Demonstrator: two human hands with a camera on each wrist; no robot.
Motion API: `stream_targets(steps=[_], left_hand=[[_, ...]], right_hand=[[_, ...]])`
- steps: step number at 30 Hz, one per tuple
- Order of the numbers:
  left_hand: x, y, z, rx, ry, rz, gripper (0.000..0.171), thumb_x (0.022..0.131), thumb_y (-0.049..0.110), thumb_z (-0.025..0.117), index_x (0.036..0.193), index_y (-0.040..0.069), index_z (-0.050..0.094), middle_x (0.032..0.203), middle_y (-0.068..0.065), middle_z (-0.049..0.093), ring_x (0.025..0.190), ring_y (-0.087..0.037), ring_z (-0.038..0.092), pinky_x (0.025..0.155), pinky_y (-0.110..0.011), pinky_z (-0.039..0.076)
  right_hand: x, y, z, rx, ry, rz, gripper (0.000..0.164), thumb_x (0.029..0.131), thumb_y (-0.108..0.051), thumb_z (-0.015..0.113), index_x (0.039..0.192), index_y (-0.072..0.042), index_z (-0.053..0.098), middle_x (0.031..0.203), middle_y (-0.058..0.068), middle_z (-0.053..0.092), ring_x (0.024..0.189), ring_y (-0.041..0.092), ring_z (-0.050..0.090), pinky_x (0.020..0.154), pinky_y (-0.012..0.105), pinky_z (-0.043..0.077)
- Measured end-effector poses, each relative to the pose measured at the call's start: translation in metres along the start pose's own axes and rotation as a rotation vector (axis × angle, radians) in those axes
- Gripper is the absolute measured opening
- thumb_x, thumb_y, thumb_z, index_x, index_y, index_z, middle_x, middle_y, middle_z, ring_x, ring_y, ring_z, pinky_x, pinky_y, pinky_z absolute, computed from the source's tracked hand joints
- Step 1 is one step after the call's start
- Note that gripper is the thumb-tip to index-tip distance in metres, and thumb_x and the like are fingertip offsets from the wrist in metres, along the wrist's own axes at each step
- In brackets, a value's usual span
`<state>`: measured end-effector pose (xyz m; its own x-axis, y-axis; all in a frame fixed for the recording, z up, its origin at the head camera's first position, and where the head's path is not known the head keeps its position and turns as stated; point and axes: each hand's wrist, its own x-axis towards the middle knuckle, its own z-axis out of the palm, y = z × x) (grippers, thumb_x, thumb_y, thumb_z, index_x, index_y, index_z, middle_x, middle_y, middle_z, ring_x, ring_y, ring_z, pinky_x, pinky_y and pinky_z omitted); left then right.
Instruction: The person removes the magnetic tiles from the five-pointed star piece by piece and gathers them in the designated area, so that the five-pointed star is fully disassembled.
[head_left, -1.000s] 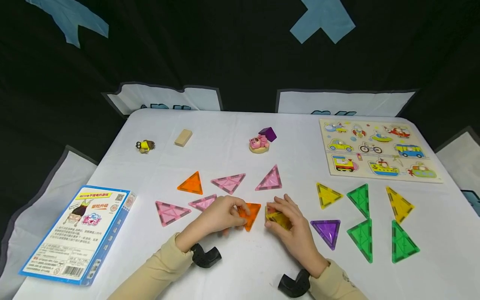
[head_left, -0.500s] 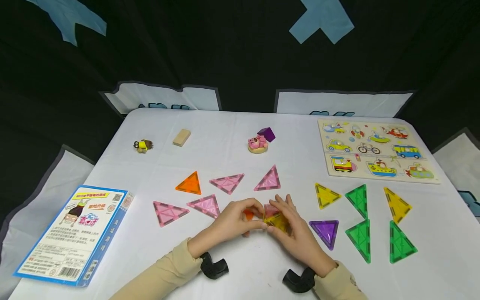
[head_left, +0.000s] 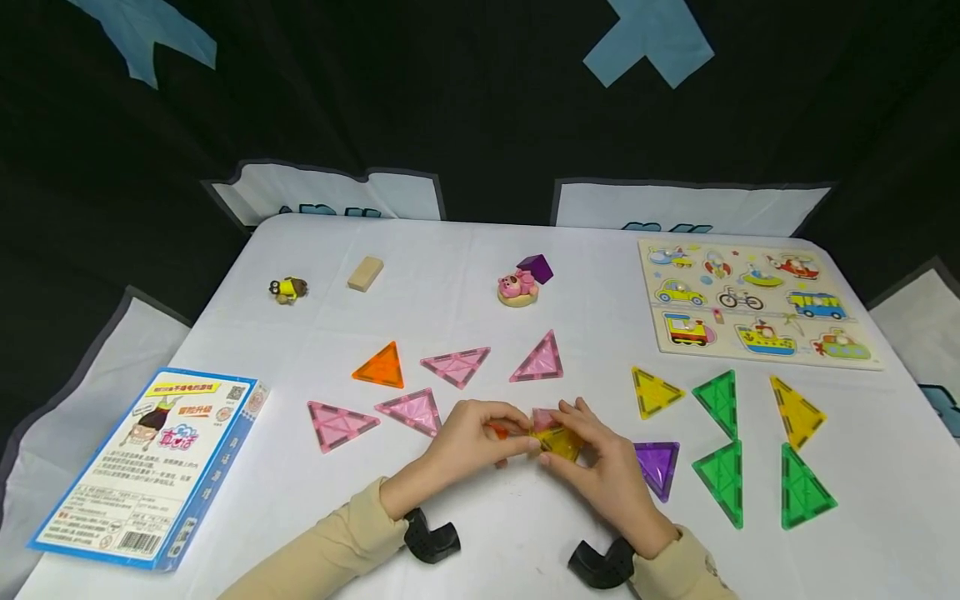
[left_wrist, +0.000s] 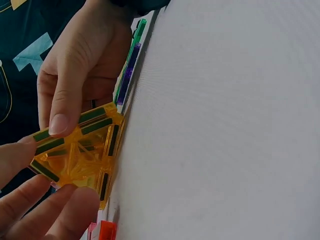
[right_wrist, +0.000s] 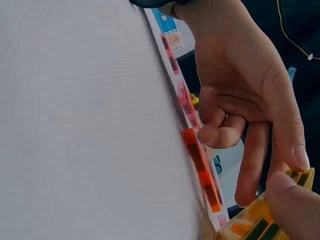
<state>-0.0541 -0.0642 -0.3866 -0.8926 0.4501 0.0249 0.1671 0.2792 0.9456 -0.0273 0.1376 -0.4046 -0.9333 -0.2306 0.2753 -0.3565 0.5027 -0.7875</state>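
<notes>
In the head view my left hand [head_left: 476, 435] and right hand [head_left: 606, 462] meet over a see-through yellow triangular magnetic tile piece [head_left: 561, 442]. Seen from the left wrist, the yellow piece [left_wrist: 82, 155] shows doubled edges with dark magnet strips. My right thumb [left_wrist: 60, 122] lies on its upper edge. The right wrist view has my left thumb and a finger pinching one corner of the piece [right_wrist: 305, 175]. A pink part [head_left: 542, 419] shows behind it. An orange tile [right_wrist: 201, 170] lies on the table, mostly hidden behind my left hand in the head view.
Pink tiles [head_left: 456, 367] and an orange triangle [head_left: 381, 367] lie at left. A purple triangle [head_left: 658, 468], green tiles [head_left: 722, 483] and yellow tiles [head_left: 656, 392] lie at right. Farther out are a boxed game [head_left: 150, 467], puzzle board [head_left: 761, 304], pink figurine [head_left: 517, 287] and wooden block [head_left: 365, 273].
My left hand has moved right, from the orange tile to the yellow piece, and now pinches its corner. My right hand has shifted slightly right and down, still holding the piece.
</notes>
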Motion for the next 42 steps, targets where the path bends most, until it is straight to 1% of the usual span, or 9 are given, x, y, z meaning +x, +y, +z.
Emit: stream_targets(steps=[8,12,17,22,26,29,32,37,42], left_hand=[[-0.001,0.005,-0.003,-0.012,0.012,0.012,0.02,0.082,0.006,0.065,0.102,0.003,0.068,0.082,-0.008,0.069,0.05,-0.023,0.06,0.048,-0.022,0.046],[-0.007,0.028,-0.008,0.012,-0.016,-0.019,0.018,0.082,-0.003,0.058,0.098,-0.003,0.067,0.077,-0.015,0.067,0.054,-0.028,0.061,0.051,-0.02,0.046],[-0.017,0.044,-0.026,0.065,-0.011,-0.013,0.017,0.081,-0.005,0.056,0.093,-0.004,0.068,0.076,-0.015,0.067,0.057,-0.02,0.06,0.049,-0.018,0.038],[-0.046,0.022,-0.066,-0.005,-0.066,0.019,0.016,0.084,-0.002,0.058,0.097,0.001,0.067,0.082,-0.013,0.068,0.063,-0.02,0.063,0.047,-0.02,0.036],[-0.084,0.003,-0.101,-0.111,-0.165,0.044,0.017,0.087,-0.003,0.055,0.101,-0.001,0.065,0.074,-0.015,0.066,0.047,-0.019,0.051,0.036,-0.022,0.028],[-0.107,-0.008,-0.118,-0.157,-0.233,-0.012,0.016,0.088,-0.003,0.053,0.1,-0.003,0.064,0.072,-0.015,0.066,0.043,-0.02,0.048,0.032,-0.021,0.025],[-0.117,-0.016,-0.126,-0.158,-0.283,-0.096,0.016,0.089,0.0,0.053,0.099,-0.003,0.065,0.076,-0.014,0.067,0.05,-0.023,0.056,0.035,-0.017,0.03],[-0.112,-0.012,-0.128,-0.073,-0.251,-0.175,0.018,0.09,0.008,0.055,0.101,-0.003,0.064,0.074,-0.012,0.067,0.045,-0.025,0.054,0.036,-0.02,0.037],[-0.079,0.006,-0.106,0.019,-0.23,-0.208,0.026,0.093,0.019,0.052,0.111,0.001,0.059,0.08,-0.009,0.068,0.047,-0.029,0.055,0.037,-0.027,0.041]], right_hand=[[0.002,0.0,0.002,0.016,0.102,-0.09,0.044,0.07,-0.019,0.078,0.11,-0.004,0.065,0.111,0.008,0.062,0.11,0.028,0.053,0.089,0.034,0.041],[0.002,-0.002,0.004,0.068,0.106,-0.059,0.044,0.071,-0.014,0.077,0.111,-0.002,0.064,0.114,0.011,0.06,0.111,0.03,0.051,0.088,0.035,0.042],[0.002,-0.002,0.006,0.221,0.159,0.016,0.045,0.07,0.002,0.075,0.112,0.004,0.061,0.115,0.018,0.058,0.114,0.036,0.048,0.088,0.027,0.039],[0.0,-0.003,0.004,0.247,0.164,0.066,0.044,0.07,0.001,0.074,0.112,0.002,0.061,0.116,0.016,0.058,0.115,0.033,0.047,0.089,0.018,0.036],[-0.001,-0.004,0.002,0.229,0.145,0.069,0.043,0.072,-0.007,0.075,0.113,-0.003,0.062,0.118,0.011,0.058,0.117,0.027,0.047,0.089,0.022,0.037],[-0.001,-0.004,0.0,0.211,0.141,0.069,0.042,0.072,-0.011,0.076,0.112,-0.005,0.063,0.118,0.008,0.058,0.117,0.025,0.047,0.09,0.026,0.038],[-0.001,-0.003,0.0,0.201,0.14,0.075,0.041,0.072,-0.012,0.076,0.11,-0.005,0.064,0.118,0.007,0.059,0.117,0.024,0.047,0.09,0.03,0.038],[-0.002,-0.002,0.002,0.201,0.123,0.097,0.039,0.072,-0.014,0.077,0.108,-0.006,0.065,0.118,0.005,0.059,0.118,0.021,0.047,0.092,0.03,0.037],[-0.002,-0.003,0.004,0.234,0.115,0.108,0.035,0.073,-0.013,0.076,0.106,-0.006,0.064,0.115,0.007,0.06,0.116,0.022,0.047,0.092,0.031,0.037]])
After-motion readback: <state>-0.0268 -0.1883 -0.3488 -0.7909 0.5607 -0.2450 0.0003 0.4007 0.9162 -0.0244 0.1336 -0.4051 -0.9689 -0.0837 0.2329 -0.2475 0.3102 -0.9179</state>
